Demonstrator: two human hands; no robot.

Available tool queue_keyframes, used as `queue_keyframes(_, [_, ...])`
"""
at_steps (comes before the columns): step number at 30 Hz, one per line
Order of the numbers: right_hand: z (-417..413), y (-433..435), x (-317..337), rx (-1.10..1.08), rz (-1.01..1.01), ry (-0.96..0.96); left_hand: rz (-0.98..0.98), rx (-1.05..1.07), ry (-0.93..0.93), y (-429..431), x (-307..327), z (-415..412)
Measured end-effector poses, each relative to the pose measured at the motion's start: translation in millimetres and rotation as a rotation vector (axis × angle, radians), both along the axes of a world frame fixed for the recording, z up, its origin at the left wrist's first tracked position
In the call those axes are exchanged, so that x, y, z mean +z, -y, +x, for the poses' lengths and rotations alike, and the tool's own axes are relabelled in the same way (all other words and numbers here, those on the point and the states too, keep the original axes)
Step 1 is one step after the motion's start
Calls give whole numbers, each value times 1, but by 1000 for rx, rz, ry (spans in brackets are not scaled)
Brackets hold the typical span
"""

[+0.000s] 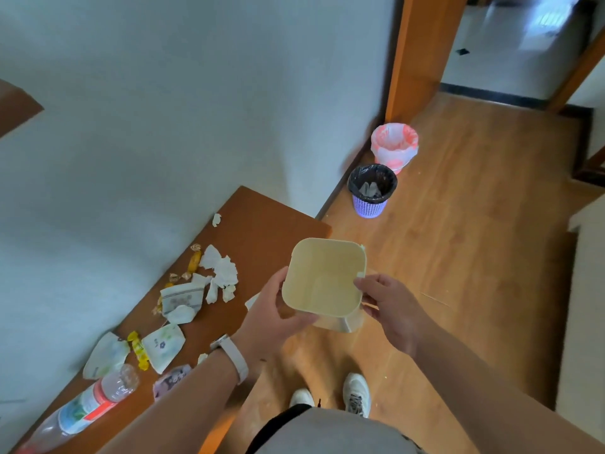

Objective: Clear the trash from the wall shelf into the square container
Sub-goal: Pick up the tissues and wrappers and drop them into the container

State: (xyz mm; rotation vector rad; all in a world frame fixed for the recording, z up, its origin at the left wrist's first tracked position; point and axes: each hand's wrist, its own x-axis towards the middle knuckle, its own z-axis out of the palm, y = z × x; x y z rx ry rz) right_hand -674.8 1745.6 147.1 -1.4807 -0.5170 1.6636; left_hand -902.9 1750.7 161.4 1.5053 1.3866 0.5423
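Wooden floor (458, 257) under white walls, with a brown wall shelf (262, 231) along the left side. Just past the shelf's front edge and over the floor, held upright with its open mouth up: pale yellow square container (324, 276), nothing visible inside. Gripped on its near-left corner by the left hand (275, 316), thumb over the rim and fingers curled beneath, a light watch band (232, 355) at the wrist. Pinched at its right rim by the right hand (389, 306), fingers closed on the edge. Strewn on the shelf to the left: torn white tissue scraps (221, 273), a crumpled patterned paper cup (181, 298), a gold candy wrapper (194, 260), a yellow wrapper (139, 350) between two flattened white paper pieces (163, 347), a printed card (170, 381) partly behind the forearm, and a clear plastic bottle (88, 404) lying on its side at the near end. Alone farther back on the shelf, one small white scrap (216, 219). Beyond, against the wall: a purple bin with a black liner (371, 190), and just behind it a bin with a pink-and-white bag (394, 145). Below, white sneakers (357, 393) on the floor.
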Motion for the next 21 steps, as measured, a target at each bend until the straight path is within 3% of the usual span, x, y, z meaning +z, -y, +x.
queue_keyframes(6, [-12,8,-18,-57,-52,52,-80,-41,-47,-5,-23,-24])
queue_keyframes(16, [-43,15,-46,-86,-151,252,41,31,-418,-25,-82,-81])
queue_keyframes(21, [-54,22,-51,-69,-202,337,64,-117,-588,-35,-113,-94])
